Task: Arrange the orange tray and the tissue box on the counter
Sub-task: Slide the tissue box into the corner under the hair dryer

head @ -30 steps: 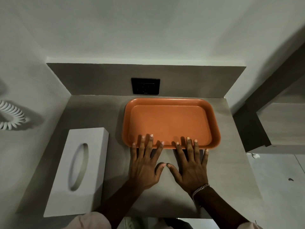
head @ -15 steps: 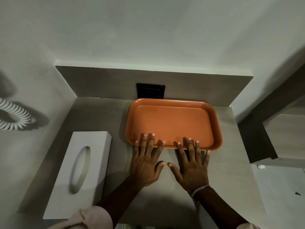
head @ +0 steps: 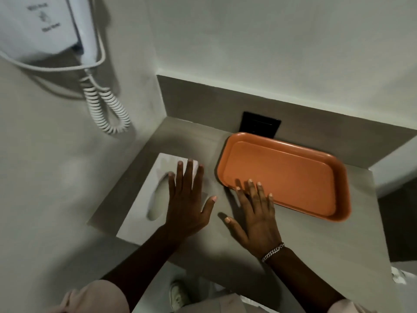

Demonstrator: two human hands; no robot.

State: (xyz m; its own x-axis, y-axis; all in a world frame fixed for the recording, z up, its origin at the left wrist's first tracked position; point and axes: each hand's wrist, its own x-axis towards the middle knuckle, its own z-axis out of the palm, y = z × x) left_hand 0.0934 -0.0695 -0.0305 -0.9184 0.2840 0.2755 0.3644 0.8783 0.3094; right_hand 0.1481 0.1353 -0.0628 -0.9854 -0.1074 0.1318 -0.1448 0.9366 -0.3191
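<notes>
The orange tray [head: 291,175] lies empty on the grey counter [head: 316,240], its far edge close to the back wall. The white tissue box [head: 144,199] with an oval slot lies at the counter's left side. My left hand [head: 187,202] is spread flat over the right part of the tissue box, fingers apart, holding nothing. My right hand [head: 255,213] is spread flat on the counter, its fingertips at the tray's near left corner. It wears a silver bracelet.
A black wall socket [head: 260,125] sits on the backsplash behind the tray. A white wall-mounted hair dryer [head: 38,26] with a coiled cord [head: 106,107] hangs on the left wall. A shoe [head: 178,294] shows on the floor below the counter's front edge.
Both hands have shifted left: the left hand went from the tray's near edge onto the tissue box, the right to the tray's left corner. The view swung left and tilted.
</notes>
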